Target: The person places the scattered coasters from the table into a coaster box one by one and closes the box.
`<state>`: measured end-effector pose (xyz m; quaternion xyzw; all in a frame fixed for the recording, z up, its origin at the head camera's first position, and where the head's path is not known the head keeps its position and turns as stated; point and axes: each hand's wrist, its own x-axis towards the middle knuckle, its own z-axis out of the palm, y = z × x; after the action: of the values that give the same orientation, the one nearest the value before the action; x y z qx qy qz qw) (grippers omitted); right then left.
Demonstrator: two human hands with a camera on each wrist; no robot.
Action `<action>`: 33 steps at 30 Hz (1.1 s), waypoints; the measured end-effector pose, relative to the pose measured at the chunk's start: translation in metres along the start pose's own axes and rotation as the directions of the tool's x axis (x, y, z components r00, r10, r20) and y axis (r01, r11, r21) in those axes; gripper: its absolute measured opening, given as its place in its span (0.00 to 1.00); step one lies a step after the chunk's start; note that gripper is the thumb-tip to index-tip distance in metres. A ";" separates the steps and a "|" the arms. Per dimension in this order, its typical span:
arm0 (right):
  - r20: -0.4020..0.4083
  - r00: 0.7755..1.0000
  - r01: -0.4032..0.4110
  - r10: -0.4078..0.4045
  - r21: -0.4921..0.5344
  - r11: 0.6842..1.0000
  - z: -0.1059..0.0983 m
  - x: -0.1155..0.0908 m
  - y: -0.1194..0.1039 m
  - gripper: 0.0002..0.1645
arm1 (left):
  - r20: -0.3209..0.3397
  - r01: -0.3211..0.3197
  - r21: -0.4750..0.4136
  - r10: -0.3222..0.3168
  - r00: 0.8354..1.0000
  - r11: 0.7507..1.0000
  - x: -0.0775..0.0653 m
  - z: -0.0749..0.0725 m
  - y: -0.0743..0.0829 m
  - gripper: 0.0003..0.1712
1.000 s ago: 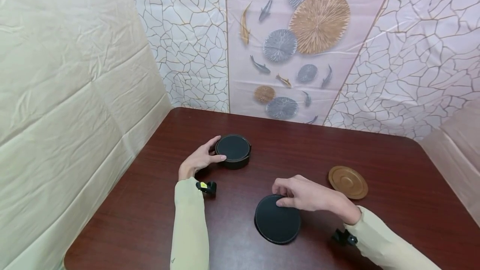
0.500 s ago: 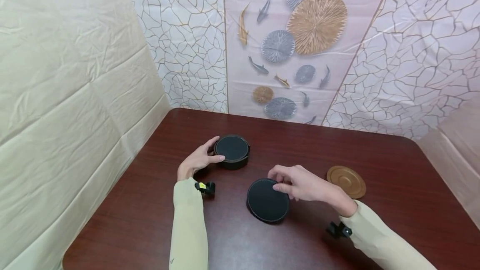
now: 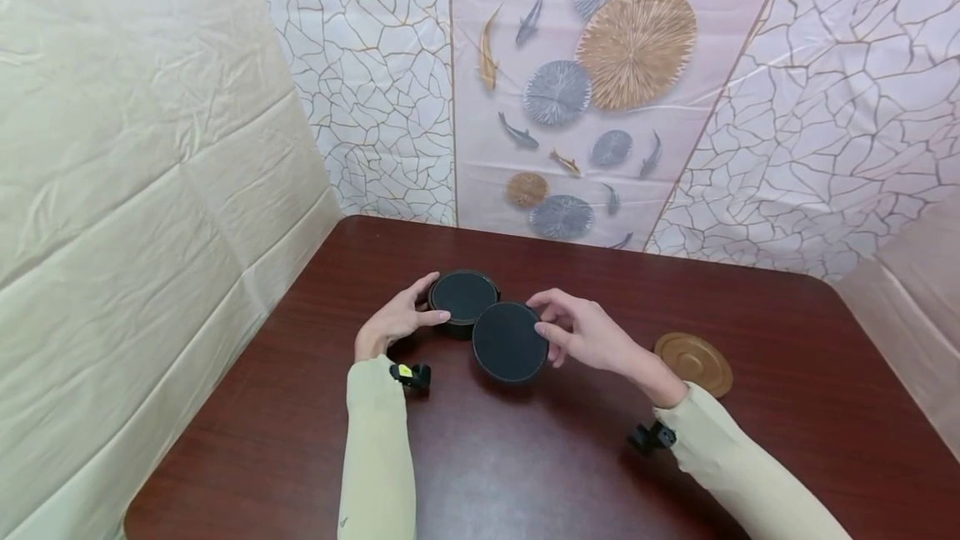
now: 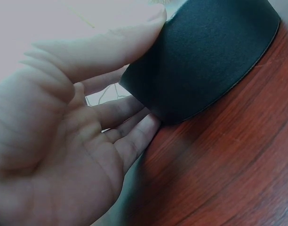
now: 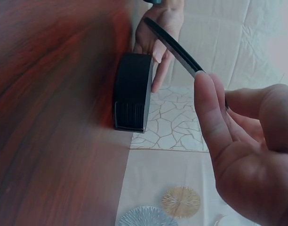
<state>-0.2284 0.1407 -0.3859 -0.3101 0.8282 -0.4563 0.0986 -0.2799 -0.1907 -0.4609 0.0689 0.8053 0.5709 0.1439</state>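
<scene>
— Right grip (image 3: 573, 333): what is it doing?

— Pinching a black coaster (image 3: 510, 342) by its right edge, thumb and fingertips (image 5: 207, 106) closed on the rim. The disc is off the desk (image 3: 525, 457), tilted, its face turned up toward the head camera and its far edge overlapping the near rim of the black holder (image 3: 465, 302).

— And the left grip (image 3: 397, 319)?

— Curled round the holder's left wall, thumb on the near side and fingers (image 4: 134, 136) round the far side, touching it. The holder stands upright on the desk with its round opening facing up.

— So which way does the holder lie from the held coaster?

— Beyond it and slightly left, just beside. In the right wrist view the coaster (image 5: 174, 47) shows as a thin slanted edge near the holder (image 5: 132, 92), not yet level with its top.

— Any long axis to mind?

— None; both are round. What counts, I'd judge, is the disc's flat plane, now tilted against the holder's level mouth.

— Which hand is nearer the holder?

— The left, already on it. A brown coaster (image 3: 693, 363) lies flat on the desk well to the right, beside the right sleeve.
</scene>
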 end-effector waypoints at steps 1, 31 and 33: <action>-0.012 1.000 -0.002 0.002 0.023 1.000 0.001 0.003 0.000 0.21 | -0.001 0.000 0.000 0.000 1.000 1.000 -0.001 0.000 0.000 0.51; -0.226 0.967 -0.032 0.117 0.351 0.936 0.019 0.068 0.020 0.24 | 0.012 0.006 -0.045 -0.005 1.000 0.999 0.000 -0.001 -0.001 0.52; -0.237 0.963 -0.036 0.127 0.353 0.935 0.023 0.072 0.022 0.24 | 0.013 0.009 -0.047 -0.009 1.000 0.999 0.000 0.000 -0.001 0.52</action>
<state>-0.2837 0.0897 -0.4083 -0.1917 0.7530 -0.6263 0.0629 -0.2802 -0.1913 -0.4619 0.0656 0.7910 0.5886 0.1533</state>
